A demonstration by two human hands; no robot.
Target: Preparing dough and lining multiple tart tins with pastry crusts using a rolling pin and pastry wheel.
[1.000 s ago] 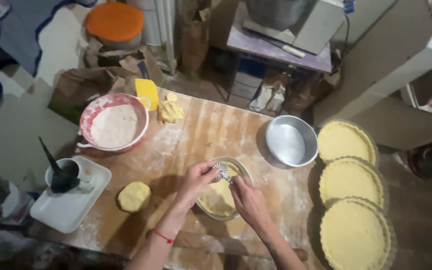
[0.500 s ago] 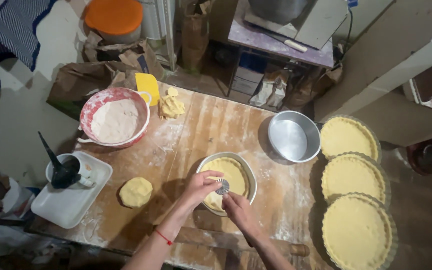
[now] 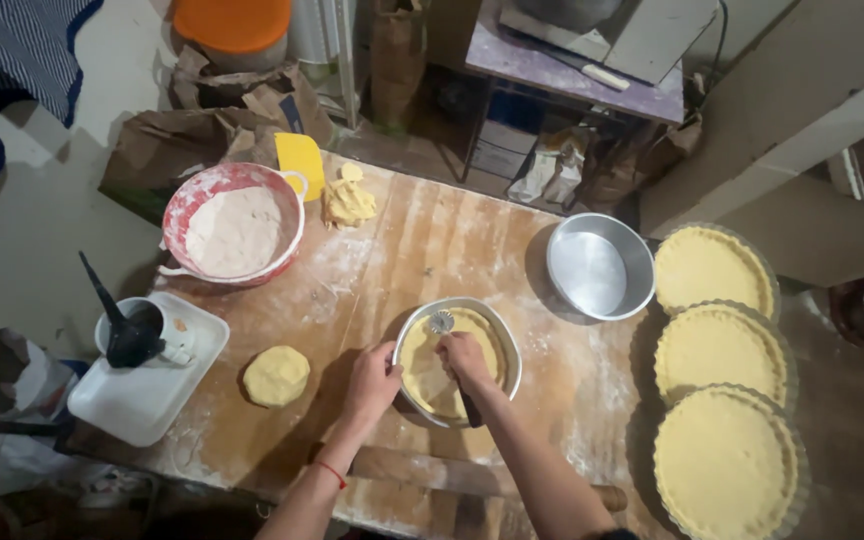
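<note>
Looking down, a flour-dusted wooden bench (image 3: 422,240) is seen, with a pale floor to the left and a cluttered purple shelf unit (image 3: 572,70) behind it. Crumpled brown paper bags (image 3: 202,130) and an orange lid (image 3: 232,22) are found beyond the far edge. A red-rimmed bowl (image 3: 184,215) is filled with flour, and a yellow scraper (image 3: 300,162) and dough scraps (image 3: 350,198) lie just beside it. A white tray (image 3: 137,405) at the left carries a cup (image 3: 177,335) with a dark tool in it. An empty metal pan (image 3: 600,266) is set at the right, near three fluted tart shells (image 3: 720,345) lined with pale dough. A dough ball (image 3: 275,376) rests on the bench, and a wooden rolling pin (image 3: 432,470) lies along the near edge. The tart tin (image 3: 500,335) sits at the middle of the bench, lined with smooth yellow dough. Its rim is gripped by the left hand (image 3: 372,382). The right hand (image 3: 464,358) is clenched around a small pastry wheel (image 3: 441,322), whose disc is pressed at the far rim of the tin
</note>
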